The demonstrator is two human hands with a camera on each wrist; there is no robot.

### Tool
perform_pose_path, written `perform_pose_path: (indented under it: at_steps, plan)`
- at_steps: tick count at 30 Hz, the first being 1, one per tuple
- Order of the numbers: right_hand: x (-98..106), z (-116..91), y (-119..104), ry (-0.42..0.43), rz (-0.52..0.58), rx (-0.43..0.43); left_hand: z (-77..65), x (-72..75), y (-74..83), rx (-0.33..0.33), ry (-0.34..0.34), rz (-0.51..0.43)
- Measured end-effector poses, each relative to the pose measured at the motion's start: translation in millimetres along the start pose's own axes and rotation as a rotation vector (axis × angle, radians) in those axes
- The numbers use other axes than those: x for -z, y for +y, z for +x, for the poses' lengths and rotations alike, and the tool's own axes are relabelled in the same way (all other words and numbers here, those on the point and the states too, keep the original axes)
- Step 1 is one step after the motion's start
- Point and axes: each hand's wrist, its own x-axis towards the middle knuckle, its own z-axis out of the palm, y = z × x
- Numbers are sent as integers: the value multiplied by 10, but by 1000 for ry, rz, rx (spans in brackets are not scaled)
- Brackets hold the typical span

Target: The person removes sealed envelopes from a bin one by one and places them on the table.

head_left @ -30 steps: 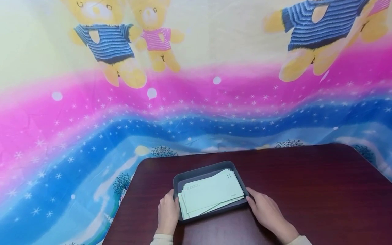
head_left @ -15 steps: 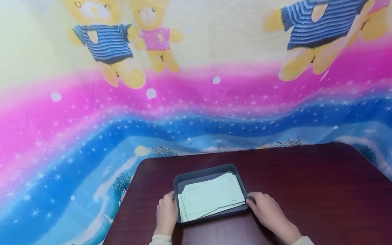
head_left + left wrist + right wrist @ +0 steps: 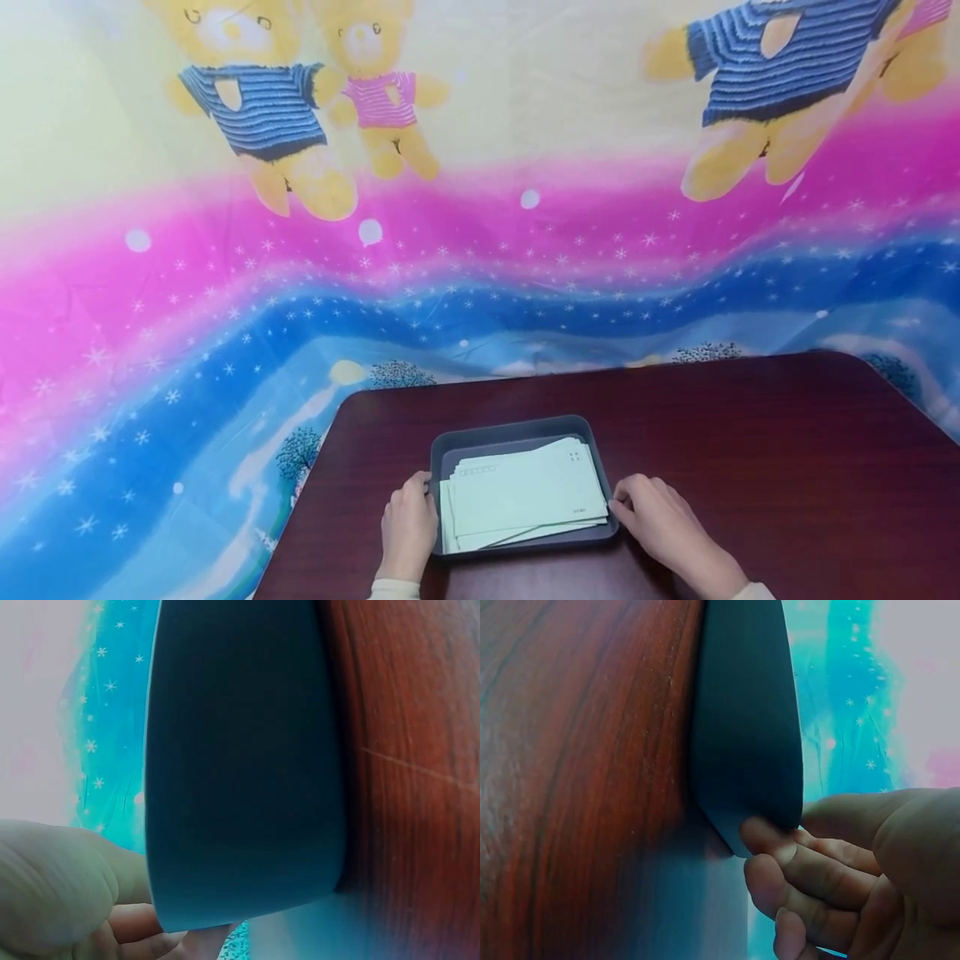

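The dark tray [image 3: 510, 431] is sitting on the counter [image 3: 765, 450], nearer its left side, and it is carrying a loose stack of pale green envelopes [image 3: 528, 500]. The top one is showing a row of small boxes near its upper left corner, and the edges of those beneath are peeking out unevenly. My left hand [image 3: 408, 525] is holding the tray's left end, thumb reaching over the rim. My right hand [image 3: 663, 521] is pinching the right end between thumb and curled fingers [image 3: 765, 877], more lightly. White cuffs [image 3: 395, 589] are covering both my wrists. The counter's dark reddish wood is stretching out around the tray, and behind it a printed cloth is hanging, showing teddy bears [image 3: 258, 108], pink and blue bands and snowflakes.
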Motion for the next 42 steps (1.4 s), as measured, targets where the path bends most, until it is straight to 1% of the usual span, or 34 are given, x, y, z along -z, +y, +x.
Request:
perform_pose_path:
  at_steps: [8, 12, 18, 23, 31, 34, 36, 40, 42]
  plan:
    - [14, -16, 15, -12, -35, 17, 10, -2, 15, -7, -13, -2]
    - [22, -32, 32, -32, -41, 20, 0, -19, 5, -14, -5, -4]
    - [43, -67, 56, -50, -59, 55, -23, -22, 10, -29, -6, -9]
    - [53, -86, 66, -67, -51, 74, -24, -9, 22, -20, -19, -18]
    - [71, -83, 73, -47, -40, 118, -8, -5, 23, 9, -27, -34]
    - [80, -76, 86, -60, -27, 133, 1, -18, 14, 22, -39, -36]
    - [95, -68, 87, -94, -5, 118, 4, -15, 14, 28, -51, -36]
    - [141, -44, 72, -163, 47, 49, 4, 13, 24, 34, -88, -25]
    - [169, -33, 58, -170, 55, 21, 5, 41, 35, 27, -100, -20]
